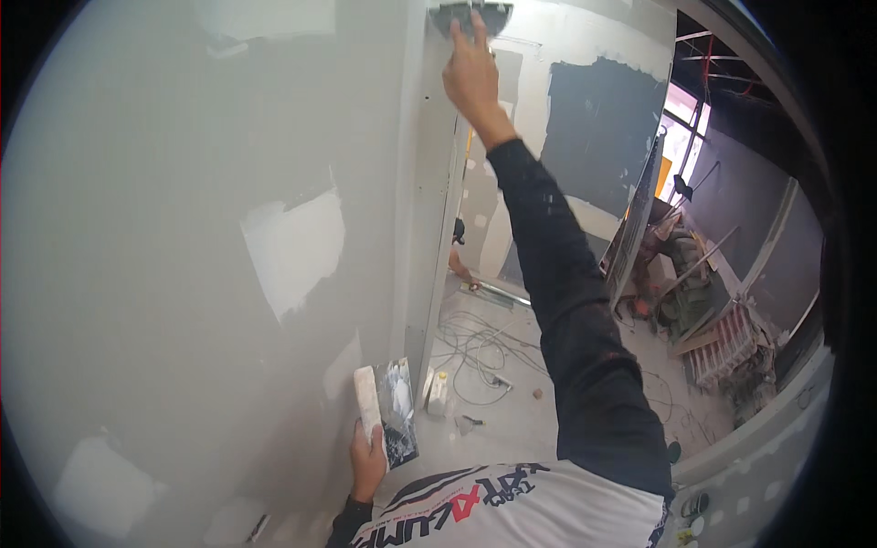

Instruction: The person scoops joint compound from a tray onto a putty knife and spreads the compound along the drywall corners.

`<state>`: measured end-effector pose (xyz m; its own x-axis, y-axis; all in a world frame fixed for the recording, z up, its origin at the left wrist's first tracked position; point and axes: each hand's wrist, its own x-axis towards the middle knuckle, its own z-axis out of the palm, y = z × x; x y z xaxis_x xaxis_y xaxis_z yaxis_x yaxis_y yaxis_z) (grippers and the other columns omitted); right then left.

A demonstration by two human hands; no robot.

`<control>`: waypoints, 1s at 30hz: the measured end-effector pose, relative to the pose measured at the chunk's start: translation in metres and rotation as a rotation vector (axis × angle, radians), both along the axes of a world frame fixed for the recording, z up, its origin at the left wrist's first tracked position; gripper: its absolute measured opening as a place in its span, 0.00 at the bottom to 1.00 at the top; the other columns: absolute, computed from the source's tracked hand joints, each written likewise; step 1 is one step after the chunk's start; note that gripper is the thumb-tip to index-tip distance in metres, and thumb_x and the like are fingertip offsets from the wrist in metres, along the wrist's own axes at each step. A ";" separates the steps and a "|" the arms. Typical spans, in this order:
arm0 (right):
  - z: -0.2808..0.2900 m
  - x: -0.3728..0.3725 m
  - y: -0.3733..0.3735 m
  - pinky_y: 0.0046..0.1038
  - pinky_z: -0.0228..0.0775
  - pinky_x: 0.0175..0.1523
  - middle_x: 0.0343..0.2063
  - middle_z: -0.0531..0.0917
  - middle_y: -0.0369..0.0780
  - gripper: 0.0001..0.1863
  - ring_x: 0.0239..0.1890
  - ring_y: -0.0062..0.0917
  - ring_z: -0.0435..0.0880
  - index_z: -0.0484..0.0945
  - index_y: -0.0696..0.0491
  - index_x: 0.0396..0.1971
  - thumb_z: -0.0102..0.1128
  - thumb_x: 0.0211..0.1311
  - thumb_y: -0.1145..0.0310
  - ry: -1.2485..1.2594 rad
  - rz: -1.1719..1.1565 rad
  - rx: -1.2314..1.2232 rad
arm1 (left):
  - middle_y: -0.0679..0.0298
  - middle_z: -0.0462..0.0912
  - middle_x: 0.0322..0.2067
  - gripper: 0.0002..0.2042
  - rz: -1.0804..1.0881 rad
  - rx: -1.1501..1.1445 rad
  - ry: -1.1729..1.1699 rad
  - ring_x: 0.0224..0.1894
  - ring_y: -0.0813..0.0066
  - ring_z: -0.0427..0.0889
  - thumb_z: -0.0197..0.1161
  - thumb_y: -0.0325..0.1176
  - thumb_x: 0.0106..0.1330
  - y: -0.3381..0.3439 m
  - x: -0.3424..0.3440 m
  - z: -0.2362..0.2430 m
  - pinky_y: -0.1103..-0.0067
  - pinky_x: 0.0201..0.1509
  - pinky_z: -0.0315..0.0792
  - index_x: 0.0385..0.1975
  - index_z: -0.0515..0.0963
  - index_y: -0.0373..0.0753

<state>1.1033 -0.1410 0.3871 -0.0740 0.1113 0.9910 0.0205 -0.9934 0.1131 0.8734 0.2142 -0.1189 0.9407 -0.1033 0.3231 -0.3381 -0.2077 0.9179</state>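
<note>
My right hand (476, 84) is raised high with the arm stretched out. Its fingers grip a wide putty knife (498, 18), two of them laid along the dark blade, which is at the top of the wall edge beside the doorway. Low down near my body, my left hand (368, 464) is closed around the thick pale handle of a plastering trowel (399, 416). White filler is smeared over that trowel's metal face. Along my left runs a grey wall (183, 155) with patches of white filler (301, 247).
Beyond the opening, cables (475, 352) lie tangled on the floor near a white container (438, 395) and a small scraper (469, 424). Another person's arm (459, 268) shows low by the wall edge. Building materials (726, 347) are piled at the right.
</note>
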 end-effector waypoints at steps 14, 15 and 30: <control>-0.222 0.004 0.050 0.45 0.82 0.40 0.75 0.56 0.57 0.42 0.39 0.55 0.85 0.62 0.58 0.73 0.51 0.52 0.87 0.311 0.007 0.147 | 0.49 0.83 0.31 0.13 -0.028 0.015 0.043 0.34 0.57 0.84 0.57 0.36 0.77 -0.003 0.015 -0.009 0.65 0.41 0.75 0.47 0.75 0.30; -0.242 0.002 0.049 0.44 0.82 0.39 0.76 0.54 0.57 0.43 0.37 0.54 0.85 0.60 0.58 0.74 0.51 0.52 0.87 0.368 0.017 0.166 | 0.49 0.83 0.31 0.13 -0.024 0.022 0.039 0.34 0.57 0.84 0.57 0.36 0.77 -0.002 0.015 -0.010 0.65 0.41 0.75 0.47 0.75 0.30; -0.423 -0.031 0.072 0.43 0.81 0.49 0.77 0.45 0.61 0.47 0.45 0.58 0.83 0.54 0.62 0.76 0.52 0.50 0.90 0.805 0.141 0.293 | 0.56 0.83 0.47 0.21 -0.158 -0.198 0.316 0.51 0.68 0.80 0.54 0.42 0.80 -0.002 0.078 -0.136 0.73 0.58 0.72 0.58 0.73 0.27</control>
